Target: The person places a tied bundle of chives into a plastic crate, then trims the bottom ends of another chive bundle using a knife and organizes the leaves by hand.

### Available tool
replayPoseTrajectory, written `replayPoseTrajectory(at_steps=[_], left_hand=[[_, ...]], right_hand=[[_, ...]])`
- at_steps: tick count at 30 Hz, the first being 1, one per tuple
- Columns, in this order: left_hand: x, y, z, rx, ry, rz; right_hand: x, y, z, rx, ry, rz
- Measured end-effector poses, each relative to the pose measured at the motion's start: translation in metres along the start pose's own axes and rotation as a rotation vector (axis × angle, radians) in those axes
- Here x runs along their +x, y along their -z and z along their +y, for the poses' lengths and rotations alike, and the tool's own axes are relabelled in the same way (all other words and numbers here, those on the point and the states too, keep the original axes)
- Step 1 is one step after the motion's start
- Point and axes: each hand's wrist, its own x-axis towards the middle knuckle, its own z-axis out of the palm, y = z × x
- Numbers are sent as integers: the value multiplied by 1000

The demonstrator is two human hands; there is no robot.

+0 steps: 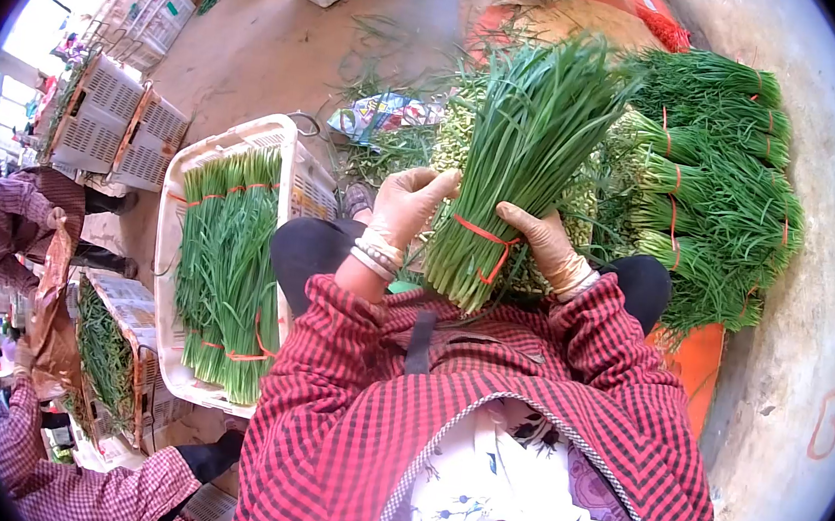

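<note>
A big bunch of green chives point(539, 142) stands tilted in front of my lap, leaves upward and cut stems below, with a red band point(486, 231) round its lower part. My right hand point(544, 248), in a thin pale glove, grips the bunch from the right, thumb across the stems. Beside the bunch's left edge is my left hand point(408, 204), also gloved, its fingers pinched together; what they hold, if anything, is too small to make out. Behind the bunch lie loose pale stems and leaf scraps point(388, 152).
On my left stands a white plastic crate point(166, 282) packed with banded chives point(230, 273). Several more banded bunches point(711, 188) are stacked along the wall point(796, 397) on my right. Two people point(29, 223) work at the far left, near other crates point(99, 119).
</note>
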Motion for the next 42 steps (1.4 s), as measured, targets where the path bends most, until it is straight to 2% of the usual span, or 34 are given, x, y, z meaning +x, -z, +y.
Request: replayPoseTrajectory(at_steps=[2,3,5,6,7,10,11,13,15,16,17,19,21,23,25,29,31,33,35,36,39,41,42], left_hand=[[8,9,-17,223,9,58],[12,8,-21,223,9,63],[23,1,-24,-573,156,-215],[26,1,-22,-761,198,-302],[30,2,-20,-761,197,-299],[26,-6,-8,-590,6,-61],[24,-12,-11,-591,18,-58],[22,-21,-14,-477,-118,126],[18,-20,-6,-446,-144,119],[16,-16,-3,-520,-85,169],[15,-11,-1,-592,-30,220],[16,0,-4,-676,-30,193],[11,7,-4,-728,-26,136],[10,11,-7,-694,20,180],[14,13,-17,-743,-35,160],[11,13,-16,-787,-33,157],[12,13,-18,-798,6,116],[13,9,-17,-744,-19,146],[2,4,-9,-708,-33,92],[0,3,-9,-746,-29,54],[-2,14,-16,-575,-4,4],[-5,17,-18,-600,30,27],[-6,17,-17,-621,-9,44]], right_hand=[[-5,-3,-13,-21,-20,-90],[-3,-4,-12,-21,-22,-95],[0,-11,-14,-146,71,-258],[-3,-18,-16,-133,96,-284],[-2,-23,-21,-133,95,-287],[6,-28,-33,-22,43,-132],[15,-28,-38,-3,120,-103],[29,-30,-48,-4,149,-36],[33,-29,-59,99,147,68],[33,-30,-65,202,151,161],[29,-27,-74,160,173,283],[45,21,-57,-9,228,241],[41,32,-59,111,222,321],[46,61,-62,38,148,381],[43,72,-71,-35,253,464],[18,43,-91,-272,372,476],[5,4,-93,-496,484,162],[-14,-37,-101,-828,413,4],[-13,-53,-91,-1115,545,-56],[-1,-52,-77,-1041,773,-71],[11,-33,-73,-1083,751,24],[13,-15,-86,-900,661,151],[27,11,-81,-970,697,281]])
